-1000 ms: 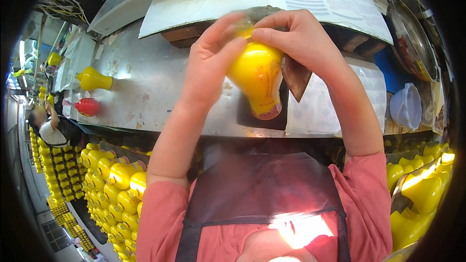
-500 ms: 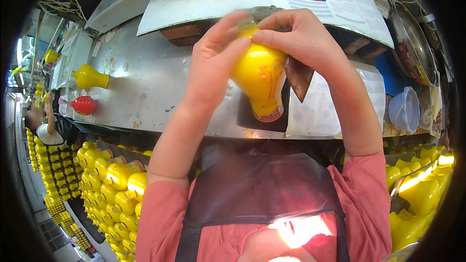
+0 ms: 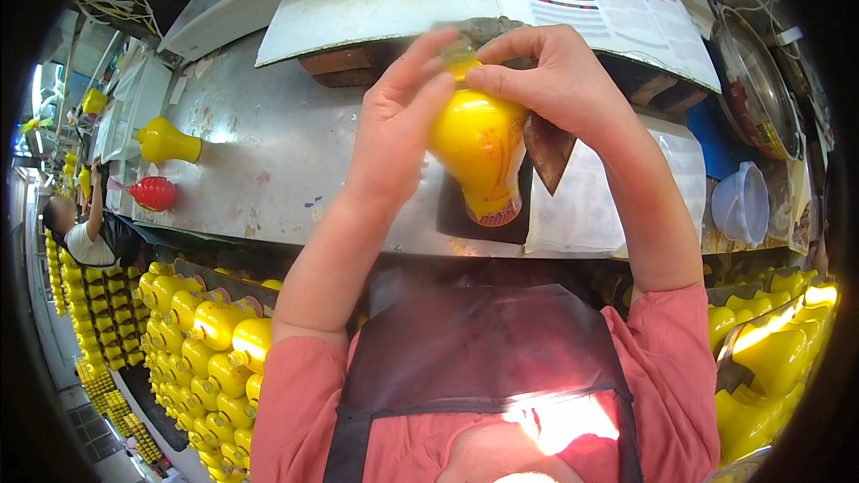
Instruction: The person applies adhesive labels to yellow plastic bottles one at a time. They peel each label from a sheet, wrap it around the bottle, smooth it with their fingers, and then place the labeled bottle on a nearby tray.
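A glossy yellow bottle with a clear neck and reddish print stands on a black pad in front of me. My right hand pinches its neck between thumb and fingers. On the other side, my left hand is raised, its thumb close beside the neck and its fingers spread apart. Those left fingertips are blurred near the bottle's mouth. Just right of the bottle, a dark brown pointed piece shows below my right hand.
On the metal bench, a yellow bottle and a red ribbed object lie to the left. A raised white board spans the back. Stacked yellow bottles flank me. A pale bucket sits right; another person works far left.
My left thumb has drawn slightly away from the bottle's neck. The right hand keeps its pinch, and the bottle stays in place. The whole view has shifted a little.
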Motion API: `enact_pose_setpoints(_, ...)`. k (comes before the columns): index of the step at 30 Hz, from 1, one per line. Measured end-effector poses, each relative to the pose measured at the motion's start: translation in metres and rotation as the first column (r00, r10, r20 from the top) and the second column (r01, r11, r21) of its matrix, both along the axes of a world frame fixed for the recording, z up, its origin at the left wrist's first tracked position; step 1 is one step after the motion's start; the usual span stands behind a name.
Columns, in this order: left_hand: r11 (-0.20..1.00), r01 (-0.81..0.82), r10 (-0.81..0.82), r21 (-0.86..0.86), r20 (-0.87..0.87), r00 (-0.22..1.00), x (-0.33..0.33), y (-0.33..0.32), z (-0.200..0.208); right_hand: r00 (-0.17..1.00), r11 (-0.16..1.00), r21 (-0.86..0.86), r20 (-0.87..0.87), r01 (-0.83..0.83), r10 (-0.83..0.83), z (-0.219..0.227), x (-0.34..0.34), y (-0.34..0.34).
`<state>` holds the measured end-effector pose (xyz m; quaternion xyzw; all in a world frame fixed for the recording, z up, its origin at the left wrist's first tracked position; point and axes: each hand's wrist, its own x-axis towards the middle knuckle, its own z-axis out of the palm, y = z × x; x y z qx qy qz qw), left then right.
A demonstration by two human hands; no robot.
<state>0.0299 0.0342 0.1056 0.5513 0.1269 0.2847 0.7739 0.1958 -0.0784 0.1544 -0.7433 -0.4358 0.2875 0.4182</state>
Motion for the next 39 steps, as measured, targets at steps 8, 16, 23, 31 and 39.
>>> enact_pose_setpoints(8,0.997,-0.071,0.071,0.005,0.002,0.997,0.005,0.006,0.01,0.986,0.914,0.403,0.129,0.044,-0.105,0.002,-0.023,-0.017)
enact_pose_setpoints(16,0.969,-0.055,0.089,0.242,-0.131,0.987,0.008,0.016,0.027,0.863,0.859,0.444,0.506,-0.256,-0.004,-0.013,-0.041,-0.035)
enact_pose_setpoints(23,0.998,-0.002,0.003,0.067,-0.021,1.0,0.002,0.005,0.03,0.996,0.888,0.461,0.08,0.003,-0.045,-0.016,-0.027,-0.046)
enact_pose_setpoints(31,0.955,0.008,0.022,0.296,-0.096,0.995,0.0,0.005,0.032,0.969,0.847,0.521,0.247,-0.11,-0.026,-0.014,-0.041,-0.054)
enact_pose_setpoints(39,0.991,0.134,-0.135,0.024,0.032,0.99,0.003,-0.005,0.03,0.998,0.925,0.374,-0.049,0.058,-0.043,-0.009,-0.016,-0.043)
